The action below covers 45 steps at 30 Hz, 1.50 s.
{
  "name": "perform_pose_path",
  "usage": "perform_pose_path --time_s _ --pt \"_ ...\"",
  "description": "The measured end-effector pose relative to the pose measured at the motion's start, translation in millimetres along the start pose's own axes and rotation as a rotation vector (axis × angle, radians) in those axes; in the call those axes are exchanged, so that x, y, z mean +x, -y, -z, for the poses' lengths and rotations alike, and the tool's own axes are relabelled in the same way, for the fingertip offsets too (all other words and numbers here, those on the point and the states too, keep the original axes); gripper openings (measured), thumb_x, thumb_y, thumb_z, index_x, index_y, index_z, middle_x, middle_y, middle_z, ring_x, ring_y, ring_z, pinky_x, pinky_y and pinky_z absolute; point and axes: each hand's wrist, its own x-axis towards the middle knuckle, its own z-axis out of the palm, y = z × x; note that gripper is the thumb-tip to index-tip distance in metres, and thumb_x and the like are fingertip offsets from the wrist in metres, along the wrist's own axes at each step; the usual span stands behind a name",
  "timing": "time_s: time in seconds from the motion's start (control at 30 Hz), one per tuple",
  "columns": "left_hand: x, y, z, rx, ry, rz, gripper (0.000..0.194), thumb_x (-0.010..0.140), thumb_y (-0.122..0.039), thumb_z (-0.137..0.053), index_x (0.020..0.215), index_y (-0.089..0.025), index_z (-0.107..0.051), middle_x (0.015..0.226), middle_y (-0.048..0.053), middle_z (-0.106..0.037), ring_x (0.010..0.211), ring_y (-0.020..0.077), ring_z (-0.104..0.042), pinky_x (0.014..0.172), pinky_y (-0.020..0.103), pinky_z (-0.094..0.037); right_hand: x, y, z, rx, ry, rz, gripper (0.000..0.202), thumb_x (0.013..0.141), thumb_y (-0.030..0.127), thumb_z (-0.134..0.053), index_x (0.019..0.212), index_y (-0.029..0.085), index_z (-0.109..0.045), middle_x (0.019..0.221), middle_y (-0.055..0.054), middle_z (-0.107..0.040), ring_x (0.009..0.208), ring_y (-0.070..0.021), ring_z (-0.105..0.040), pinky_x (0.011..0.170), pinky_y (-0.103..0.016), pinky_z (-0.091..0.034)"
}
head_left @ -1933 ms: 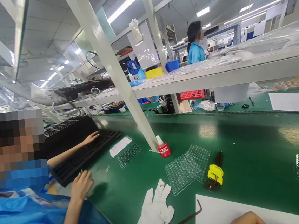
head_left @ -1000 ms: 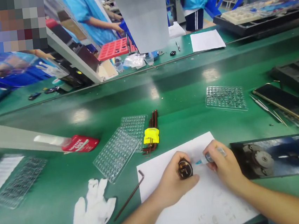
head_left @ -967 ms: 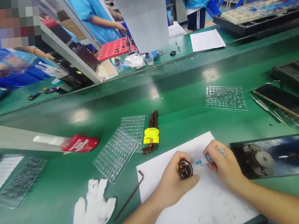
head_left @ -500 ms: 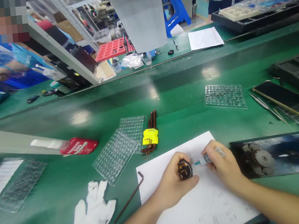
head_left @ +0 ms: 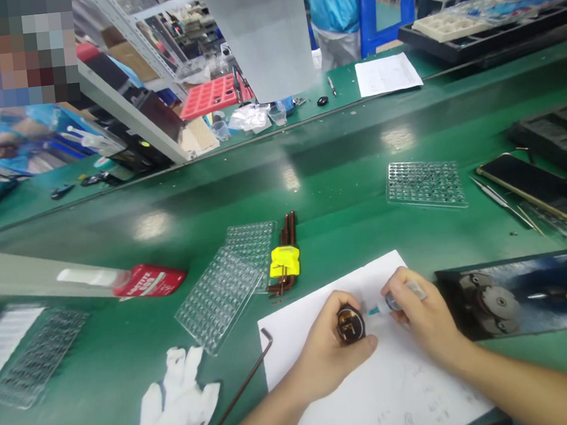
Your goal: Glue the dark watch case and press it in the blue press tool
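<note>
I am watching the small dark round part (head_left: 351, 325), which is sitting upright over the white sheet of paper (head_left: 381, 390) near the front edge of the green bench (head_left: 415, 226), and it is staying almost exactly where it was 1 second ago. My left hand (head_left: 327, 355) is still wrapping it, fingers curled and pressed together around its body with the thumb laid along the near side, so the top face is showing. My right hand (head_left: 419, 320) is still pinching a small clear applicator (head_left: 397, 300) between thumb and fingertips, its blue tip aimed at the part's rim and lying just beside it; I cannot tell whether the tip is touching. Against the picture from half a second ago, both hands are barely shifting, so I judge the fine work at the part's edge is continuing steadily rather than finishing. What is changing is mostly the view, which is settling after swinging down from the bench to my left. Moving outward, 1 bent hex key (head_left: 244, 380) is lying left of the paper, white gloves (head_left: 175, 410) beyond it, a yellow-clipped hex key set (head_left: 284, 260) beside clear blister trays (head_left: 221, 295), a red bottle (head_left: 144, 281) lying on its side, and a dark printed tray (head_left: 522, 293) just right of my right hand.
</note>
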Motion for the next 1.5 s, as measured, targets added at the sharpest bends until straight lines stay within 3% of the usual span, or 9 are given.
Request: perform_pose_path --time_s 0.2,0.37,0.63,0.87,1.5 --pt "1.3 3.0 1.5 0.029 -0.010 -0.030 0.034 0.082 -0.022 -0.076 0.103 -0.021 -0.050 0.084 -0.005 -0.046 0.069 0.0105 -0.039 0.061 0.025 -0.032 0.8 2.1 -1.6 -0.038 0.009 0.032 0.039 0.093 0.051 -0.069 0.069 0.020 -0.062 0.058 0.005 -0.046 0.051 -0.0108 -0.038 0.048 -0.024 -0.032" --pt "2.3 1.9 -0.1 0.008 -0.004 -0.031 0.034 0.082 -0.024 -0.077 0.103 -0.020 -0.050 0.085 -0.005 -0.045 0.070 0.0105 -0.039 0.062 0.025 -0.032 1.4 3.2 -1.2 -0.038 0.025 -0.024 0.042 0.091 0.053 -0.069 0.067 0.021 -0.060 0.055 0.006 -0.043 0.049 -0.0103 -0.035 0.046 -0.024 -0.029" --pt "1.0 0.9 1.0 0.000 0.015 -0.016 0.035 0.082 -0.024 -0.075 0.103 -0.021 -0.047 0.083 -0.006 -0.044 0.068 0.0104 -0.036 0.060 0.025 -0.030 0.1 2.3 -3.5 -0.059 0.002 -0.053 0.042 0.088 0.058 -0.070 0.072 0.020 -0.063 0.052 0.005 -0.046 0.048 -0.0140 -0.047 0.047 -0.024 -0.036" --pt "1.5 4.7 0.6 -0.012 -0.010 -0.026 0.038 0.082 -0.027 -0.077 0.105 -0.021 -0.047 0.083 -0.006 -0.043 0.068 0.0104 -0.035 0.060 0.026 -0.029 0.9 4.7 -2.1 -0.070 0.037 -0.021 0.043 0.088 0.057 -0.071 0.068 0.020 -0.060 0.051 0.003 -0.051 0.048 -0.0131 -0.046 0.048 -0.024 -0.037" --pt "1.5 6.4 1.4 0.036 -0.035 -0.088 0.036 0.083 -0.024 -0.075 0.106 -0.020 -0.047 0.084 -0.006 -0.044 0.069 0.0106 -0.036 0.061 0.025 -0.031 1.0 0.5 0.1 -0.115 0.010 -0.032 0.056 0.088 0.073 -0.072 0.071 0.021 -0.064 0.054 0.000 -0.057 0.051 -0.0173 -0.053 0.052 -0.028 -0.043"
